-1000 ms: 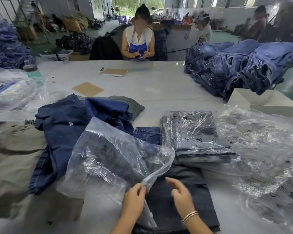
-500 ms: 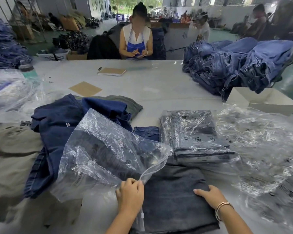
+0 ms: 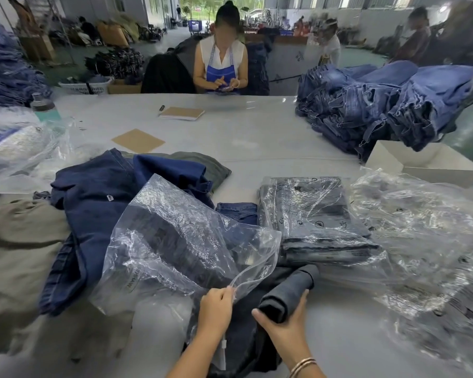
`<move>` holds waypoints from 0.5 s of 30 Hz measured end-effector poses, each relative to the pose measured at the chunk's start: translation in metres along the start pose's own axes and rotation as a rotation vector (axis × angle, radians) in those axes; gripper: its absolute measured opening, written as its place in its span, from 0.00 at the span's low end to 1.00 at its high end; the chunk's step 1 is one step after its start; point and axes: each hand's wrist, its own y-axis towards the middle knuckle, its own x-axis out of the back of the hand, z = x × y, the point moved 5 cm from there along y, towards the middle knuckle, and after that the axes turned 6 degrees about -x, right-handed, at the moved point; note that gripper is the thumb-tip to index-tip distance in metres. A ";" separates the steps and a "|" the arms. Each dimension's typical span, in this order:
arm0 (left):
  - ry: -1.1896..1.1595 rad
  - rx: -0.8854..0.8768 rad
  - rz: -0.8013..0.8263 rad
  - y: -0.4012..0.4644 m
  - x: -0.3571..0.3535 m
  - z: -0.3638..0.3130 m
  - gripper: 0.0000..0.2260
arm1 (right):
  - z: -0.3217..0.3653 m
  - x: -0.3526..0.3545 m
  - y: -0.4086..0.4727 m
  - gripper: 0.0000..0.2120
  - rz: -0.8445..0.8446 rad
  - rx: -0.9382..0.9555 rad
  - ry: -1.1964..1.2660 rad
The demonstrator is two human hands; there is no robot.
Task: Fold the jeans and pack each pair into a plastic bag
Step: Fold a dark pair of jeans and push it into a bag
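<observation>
Room: I look down on a wide grey table [image 3: 257,137] in a workshop; a person in a blue apron [image 3: 220,70] sits at the far side.
Left hand: my left hand [image 3: 215,304] pinches the rim of an empty clear bag [image 3: 180,241], fingers curled tight on the plastic, its mouth lifted open toward the right.
Right hand: my right hand [image 3: 287,320] grips the folded dark jeans [image 3: 287,293], thumb on the near side, fingers wrapped over the far side, raising that edge just beside the bag's mouth.
Jeans: not yet inside the bag; their lower part lies on the table between my arms.
Nearby: a packed pair [image 3: 311,219] lies just beyond, loose blue jeans [image 3: 101,203] to the left, stacked denim [image 3: 380,105] far right.
</observation>
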 end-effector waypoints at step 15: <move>0.048 -0.120 -0.118 0.015 0.038 -0.014 0.05 | 0.031 0.056 0.005 0.22 -0.009 0.063 0.201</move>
